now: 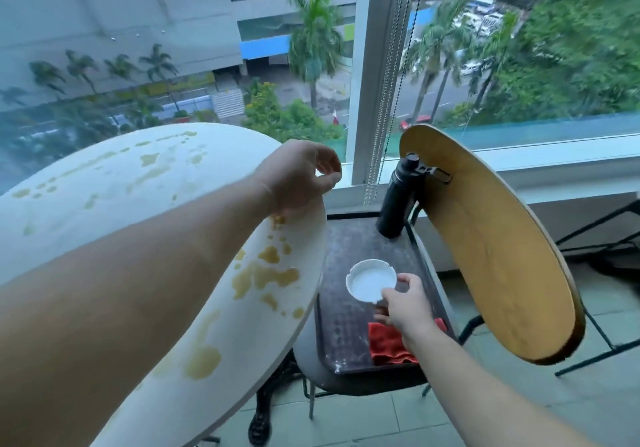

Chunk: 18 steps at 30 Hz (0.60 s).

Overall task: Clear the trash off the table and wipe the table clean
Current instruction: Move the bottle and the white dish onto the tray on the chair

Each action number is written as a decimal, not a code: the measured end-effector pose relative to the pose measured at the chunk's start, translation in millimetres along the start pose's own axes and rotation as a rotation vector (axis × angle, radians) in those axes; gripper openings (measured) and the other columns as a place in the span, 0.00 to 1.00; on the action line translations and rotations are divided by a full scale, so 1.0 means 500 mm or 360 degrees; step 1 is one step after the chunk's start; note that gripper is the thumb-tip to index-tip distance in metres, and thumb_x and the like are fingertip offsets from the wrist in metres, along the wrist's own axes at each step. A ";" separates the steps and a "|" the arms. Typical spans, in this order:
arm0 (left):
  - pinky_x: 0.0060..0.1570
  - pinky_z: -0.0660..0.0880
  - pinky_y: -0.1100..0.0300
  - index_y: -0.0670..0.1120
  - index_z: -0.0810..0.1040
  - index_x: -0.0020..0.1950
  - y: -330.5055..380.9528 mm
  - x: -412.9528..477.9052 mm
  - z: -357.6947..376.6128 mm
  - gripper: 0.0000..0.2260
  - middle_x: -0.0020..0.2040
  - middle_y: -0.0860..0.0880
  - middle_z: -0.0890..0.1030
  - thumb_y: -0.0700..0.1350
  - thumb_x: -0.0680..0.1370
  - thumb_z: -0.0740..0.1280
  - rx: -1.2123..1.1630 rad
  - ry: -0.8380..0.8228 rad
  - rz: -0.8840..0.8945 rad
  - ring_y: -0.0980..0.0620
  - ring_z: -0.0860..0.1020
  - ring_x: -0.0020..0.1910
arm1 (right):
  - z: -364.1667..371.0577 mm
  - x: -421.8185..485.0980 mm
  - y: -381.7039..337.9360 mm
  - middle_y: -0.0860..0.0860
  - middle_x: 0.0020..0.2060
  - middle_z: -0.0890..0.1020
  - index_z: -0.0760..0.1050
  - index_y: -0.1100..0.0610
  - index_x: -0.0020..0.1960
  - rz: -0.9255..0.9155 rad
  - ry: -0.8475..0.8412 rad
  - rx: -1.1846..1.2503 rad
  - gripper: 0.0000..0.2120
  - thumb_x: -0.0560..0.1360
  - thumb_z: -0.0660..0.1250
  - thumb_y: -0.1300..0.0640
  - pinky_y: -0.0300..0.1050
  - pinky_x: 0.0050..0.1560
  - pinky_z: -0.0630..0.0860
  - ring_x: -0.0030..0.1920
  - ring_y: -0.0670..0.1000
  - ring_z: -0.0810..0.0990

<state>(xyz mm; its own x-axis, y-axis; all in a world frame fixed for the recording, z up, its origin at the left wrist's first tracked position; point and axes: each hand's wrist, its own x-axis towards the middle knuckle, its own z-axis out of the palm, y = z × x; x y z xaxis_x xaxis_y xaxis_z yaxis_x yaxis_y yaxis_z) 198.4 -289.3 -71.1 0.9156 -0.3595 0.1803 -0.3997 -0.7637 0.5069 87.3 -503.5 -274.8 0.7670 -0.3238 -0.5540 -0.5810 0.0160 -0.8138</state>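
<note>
A person's bare left forearm reaches across a round white table (104, 183), its top blotched with yellow-brown spills (266, 277) that are thickest along the right-hand edge. To the right of the table and lower down, a dark tray (343, 325) sits on the grey seat (304, 360) of a chair. A red cloth (384, 346) lies crumpled at the tray's near right corner, partly hidden by the right wrist. Just beyond the cloth, the right hand (403, 306) grips a white ashtray (370, 278) by its near rim, thumb on top and fingers curled underneath. The ashtray is over the middle of the tray, and whether it rests there or is held just above cannot be told. Farther on, the left hand (298, 176) hangs at the table's far right edge, seen from the back, with its fingers curled and the thumb close to the fingertips. Whether it pinches anything cannot be told. A black bottle (396, 201) stands upright at the tray's far right corner, close against the curved wooden chair back (491, 256). Behind them, beaded blind cords (391, 83) hang beside the frame of a tall window (173, 48), which looks down on palm trees, a street and grey buildings.
</note>
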 end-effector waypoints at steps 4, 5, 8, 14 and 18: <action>0.48 0.80 0.58 0.51 0.87 0.47 -0.008 0.028 0.015 0.04 0.40 0.58 0.84 0.49 0.77 0.72 0.0230 -0.0165 -0.0017 0.55 0.81 0.41 | 0.021 0.042 0.066 0.62 0.49 0.81 0.66 0.52 0.68 0.0135 0.0014 -0.0081 0.20 0.80 0.63 0.67 0.54 0.41 0.87 0.41 0.57 0.85; 0.48 0.80 0.57 0.52 0.86 0.48 -0.008 0.035 0.018 0.05 0.40 0.58 0.84 0.51 0.77 0.72 0.0305 -0.0204 -0.0017 0.54 0.81 0.42 | 0.026 0.052 0.078 0.63 0.50 0.81 0.67 0.53 0.68 0.0158 0.0031 -0.0093 0.20 0.80 0.63 0.67 0.52 0.38 0.86 0.40 0.57 0.85; 0.48 0.82 0.55 0.54 0.86 0.47 -0.007 0.057 0.029 0.07 0.44 0.56 0.86 0.55 0.76 0.71 0.0437 -0.0314 -0.0044 0.53 0.82 0.45 | 0.035 0.077 0.108 0.64 0.55 0.79 0.67 0.53 0.67 0.0197 0.0074 -0.0115 0.19 0.79 0.64 0.67 0.48 0.31 0.83 0.40 0.59 0.85; 0.40 0.76 0.60 0.56 0.84 0.44 -0.014 0.084 0.049 0.08 0.43 0.56 0.85 0.55 0.73 0.66 0.0723 -0.0391 -0.0057 0.50 0.81 0.44 | 0.040 0.126 0.139 0.57 0.61 0.75 0.66 0.51 0.64 0.0217 0.0079 -0.0082 0.17 0.81 0.64 0.66 0.51 0.38 0.85 0.48 0.61 0.86; 0.38 0.71 0.60 0.57 0.84 0.46 -0.018 0.087 0.057 0.08 0.42 0.55 0.84 0.55 0.73 0.66 0.0773 -0.0378 -0.0039 0.48 0.79 0.44 | 0.036 0.148 0.155 0.56 0.55 0.82 0.71 0.57 0.66 0.0179 -0.0007 -0.0175 0.20 0.77 0.73 0.62 0.55 0.44 0.87 0.43 0.56 0.88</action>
<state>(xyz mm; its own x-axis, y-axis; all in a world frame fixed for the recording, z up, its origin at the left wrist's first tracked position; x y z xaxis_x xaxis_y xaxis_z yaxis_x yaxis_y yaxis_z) 240.6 -313.7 -91.9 0.9121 -0.4069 -0.0509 -0.4046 -0.9131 0.0502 104.0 -509.1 -382.3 0.6965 -0.3214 -0.6415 -0.6894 -0.0520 -0.7225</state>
